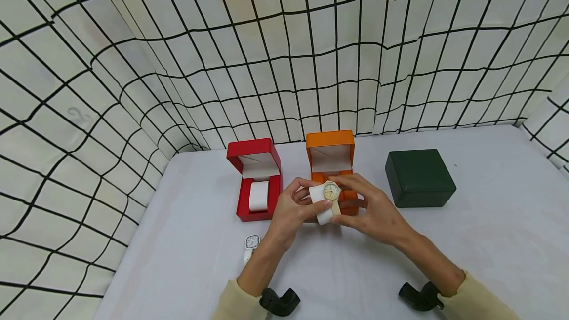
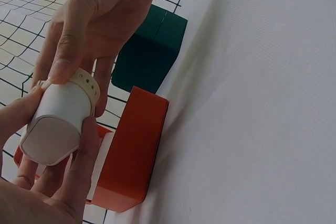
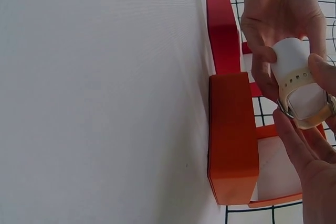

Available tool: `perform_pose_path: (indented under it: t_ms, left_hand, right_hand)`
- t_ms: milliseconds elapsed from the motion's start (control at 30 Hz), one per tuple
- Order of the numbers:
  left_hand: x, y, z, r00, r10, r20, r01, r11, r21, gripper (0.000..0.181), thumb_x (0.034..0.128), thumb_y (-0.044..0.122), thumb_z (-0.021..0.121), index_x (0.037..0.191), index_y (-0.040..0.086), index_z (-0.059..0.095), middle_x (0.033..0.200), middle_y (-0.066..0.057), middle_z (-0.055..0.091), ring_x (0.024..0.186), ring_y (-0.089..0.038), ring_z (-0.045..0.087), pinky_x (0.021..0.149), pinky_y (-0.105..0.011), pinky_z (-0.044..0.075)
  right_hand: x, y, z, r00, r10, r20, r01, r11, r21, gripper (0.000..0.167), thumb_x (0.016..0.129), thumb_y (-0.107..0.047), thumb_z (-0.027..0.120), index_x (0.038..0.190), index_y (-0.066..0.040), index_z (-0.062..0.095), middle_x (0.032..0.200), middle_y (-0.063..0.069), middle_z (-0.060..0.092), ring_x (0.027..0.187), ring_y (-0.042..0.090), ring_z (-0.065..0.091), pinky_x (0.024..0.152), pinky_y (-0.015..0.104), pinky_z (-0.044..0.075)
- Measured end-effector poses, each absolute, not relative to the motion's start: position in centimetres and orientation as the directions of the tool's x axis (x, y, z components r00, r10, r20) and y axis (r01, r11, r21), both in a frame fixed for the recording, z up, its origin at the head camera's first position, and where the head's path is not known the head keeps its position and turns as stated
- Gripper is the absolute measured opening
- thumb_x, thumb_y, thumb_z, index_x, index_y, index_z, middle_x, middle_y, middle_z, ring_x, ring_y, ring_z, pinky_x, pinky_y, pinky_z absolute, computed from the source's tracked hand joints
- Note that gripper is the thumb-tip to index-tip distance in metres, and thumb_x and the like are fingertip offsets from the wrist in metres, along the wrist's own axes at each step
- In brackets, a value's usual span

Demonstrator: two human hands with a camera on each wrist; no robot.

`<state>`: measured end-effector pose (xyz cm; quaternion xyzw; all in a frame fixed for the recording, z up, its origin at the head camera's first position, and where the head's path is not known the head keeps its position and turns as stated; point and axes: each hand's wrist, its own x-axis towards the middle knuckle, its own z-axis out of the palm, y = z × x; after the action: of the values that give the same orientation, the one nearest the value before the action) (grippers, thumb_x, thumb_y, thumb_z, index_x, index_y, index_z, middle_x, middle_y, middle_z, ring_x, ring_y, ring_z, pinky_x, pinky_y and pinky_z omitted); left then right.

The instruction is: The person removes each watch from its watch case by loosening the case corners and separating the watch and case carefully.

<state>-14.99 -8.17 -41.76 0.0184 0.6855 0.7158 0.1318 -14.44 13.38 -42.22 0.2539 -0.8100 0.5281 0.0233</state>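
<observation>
A cream-strapped watch [image 1: 331, 191] with a round dial sits around one end of a white watch cushion [image 1: 323, 218]. My left hand [image 1: 286, 214] grips the cushion, its thumb reaching the strap. With thumb and fingers, my right hand [image 1: 378, 214] holds the watch on both edges. The strap's holes [image 3: 296, 78] and metal buckle [image 3: 285, 109] show in the right wrist view, on the side away from the dial. Just behind the hands stands an open orange watch box [image 1: 330, 140], its base partly hidden by them.
An open red box [image 1: 254, 149] with its own white cushion [image 1: 259, 196] stands left. A closed dark green box [image 1: 420, 177] is at the right. A white watch [image 1: 252, 242] lies near my left forearm. Black wire mesh [image 1: 284, 58] rises behind the white-covered table [image 1: 191, 241].
</observation>
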Motion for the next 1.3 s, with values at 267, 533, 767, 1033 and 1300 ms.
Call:
perform_pose_path:
  t_ms: [267, 533, 767, 1033, 1300]
  left_hand:
    - [-15.0, -8.3, -41.7, -0.962, 0.227, -0.152, -0.164, -0.036, 0.986, 0.050, 0.0914, 0.015, 0.080, 0.136, 0.014, 0.057, 0.135, -0.014, 0.069, 0.108, -0.018, 0.071, 0.089, -0.029, 0.063]
    - [-15.1, -8.5, -41.9, -0.954, 0.258, -0.155, -0.169, -0.034, 0.985, 0.051, 0.0944, 0.018, 0.077, 0.141, 0.015, 0.056, 0.141, -0.014, 0.065, 0.116, -0.020, 0.068, 0.094, -0.031, 0.062]
    - [-15.0, -8.6, -41.8, -0.952, 0.269, -0.146, -0.162, -0.037, 0.986, 0.051, 0.0956, 0.017, 0.074, 0.143, 0.017, 0.055, 0.145, -0.012, 0.062, 0.119, -0.020, 0.065, 0.091, -0.028, 0.061]
    - [-15.0, -9.0, -41.8, -0.948, 0.301, -0.104, -0.126, -0.054, 0.991, 0.052, 0.0966, 0.014, 0.071, 0.146, 0.019, 0.056, 0.149, -0.010, 0.055, 0.123, -0.021, 0.061, 0.092, -0.027, 0.060]
    - [-15.0, -9.3, -41.6, -0.944, 0.317, -0.091, -0.113, -0.050, 0.992, 0.056, 0.0971, 0.012, 0.070, 0.150, 0.019, 0.054, 0.152, -0.012, 0.051, 0.121, -0.021, 0.063, 0.093, -0.026, 0.060]
  right_hand:
    - [-14.7, 13.7, -42.0, -0.864, -0.403, 0.303, -0.428, 0.269, -0.863, 0.067, 0.092, -0.019, 0.080, 0.152, -0.030, 0.051, 0.144, -0.001, 0.056, 0.121, 0.017, 0.060, 0.101, 0.041, 0.060]
    - [-14.7, 13.5, -42.0, -0.888, -0.333, 0.316, -0.415, 0.290, -0.862, 0.046, 0.101, -0.018, 0.069, 0.146, -0.027, 0.059, 0.139, -0.002, 0.062, 0.124, 0.016, 0.059, 0.102, 0.042, 0.059]
    - [-14.8, 13.2, -42.1, -0.896, -0.292, 0.334, -0.416, 0.292, -0.861, 0.043, 0.099, -0.017, 0.071, 0.141, -0.019, 0.064, 0.134, -0.003, 0.065, 0.118, 0.012, 0.061, 0.099, 0.029, 0.060]
    - [-14.8, 13.0, -41.9, -0.904, -0.271, 0.331, -0.404, 0.286, -0.869, 0.041, 0.098, -0.018, 0.073, 0.139, -0.017, 0.065, 0.129, -0.003, 0.066, 0.120, 0.012, 0.063, 0.101, 0.033, 0.060]
    - [-14.7, 12.8, -41.8, -0.916, -0.247, 0.315, -0.377, 0.266, -0.887, 0.041, 0.097, -0.019, 0.075, 0.137, -0.018, 0.066, 0.128, -0.001, 0.066, 0.118, 0.013, 0.063, 0.099, 0.029, 0.060]
